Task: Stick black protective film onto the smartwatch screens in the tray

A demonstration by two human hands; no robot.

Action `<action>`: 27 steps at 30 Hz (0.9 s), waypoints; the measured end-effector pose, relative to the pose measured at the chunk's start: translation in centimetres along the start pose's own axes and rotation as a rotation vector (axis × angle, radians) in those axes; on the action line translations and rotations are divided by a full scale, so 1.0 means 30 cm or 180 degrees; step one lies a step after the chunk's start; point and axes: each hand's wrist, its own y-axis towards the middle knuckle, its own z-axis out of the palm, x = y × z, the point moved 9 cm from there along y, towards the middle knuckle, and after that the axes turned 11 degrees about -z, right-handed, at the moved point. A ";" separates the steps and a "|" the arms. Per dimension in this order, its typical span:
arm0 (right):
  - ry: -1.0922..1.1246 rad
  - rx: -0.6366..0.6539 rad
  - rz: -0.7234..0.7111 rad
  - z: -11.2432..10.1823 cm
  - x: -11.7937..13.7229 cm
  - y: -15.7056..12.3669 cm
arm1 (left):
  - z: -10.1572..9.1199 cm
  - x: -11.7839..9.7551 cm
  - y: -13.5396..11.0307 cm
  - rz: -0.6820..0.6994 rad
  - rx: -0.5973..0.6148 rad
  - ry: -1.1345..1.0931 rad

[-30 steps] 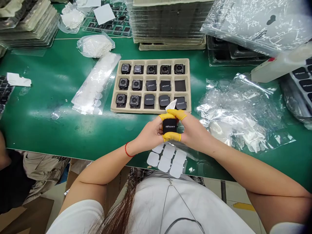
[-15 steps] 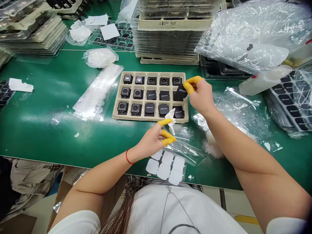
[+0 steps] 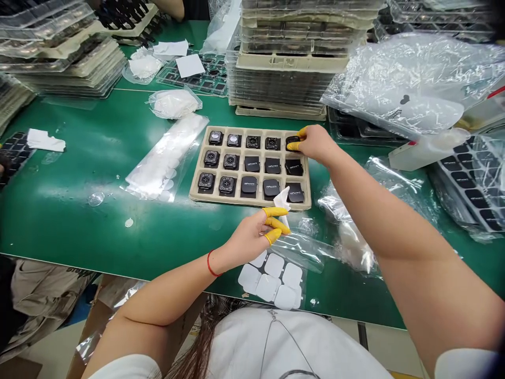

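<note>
1 watch [image 3: 292, 140] in right hand [image 3: 317, 143] (nearby squares [image 3: 249, 186]: "HiFuture")

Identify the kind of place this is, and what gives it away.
Probably an electronics assembly or packing workshop: strapless smartwatches sit in a compartmented tray, a tall stack of trays stands behind, and the worker wears yellow finger cots.

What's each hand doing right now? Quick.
Left hand: loosely bent, white scrap between its fingers.
Right hand: closed on a watch at the tray's far-right compartment.
</note>
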 end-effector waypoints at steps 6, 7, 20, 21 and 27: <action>0.0553 0.0239 -0.1073 -0.016 0.310 -0.412 | -0.004 0.020 0.025 -0.0086 0.0220 -0.0928; 0.0616 0.0425 -0.1432 0.005 0.366 -0.491 | -0.004 0.019 0.028 -0.0028 0.0236 -0.0901; 0.1215 0.0085 -0.1474 0.038 0.368 -0.657 | 0.038 -0.012 0.005 0.0723 -0.0079 0.0771; 0.1010 -0.0115 -0.1806 0.015 0.404 -0.681 | 0.037 -0.006 0.008 0.0674 -0.0091 0.0720; 0.0060 -0.0944 -0.1297 -0.138 0.209 -0.685 | 0.020 0.017 0.018 0.0432 -0.0132 0.0220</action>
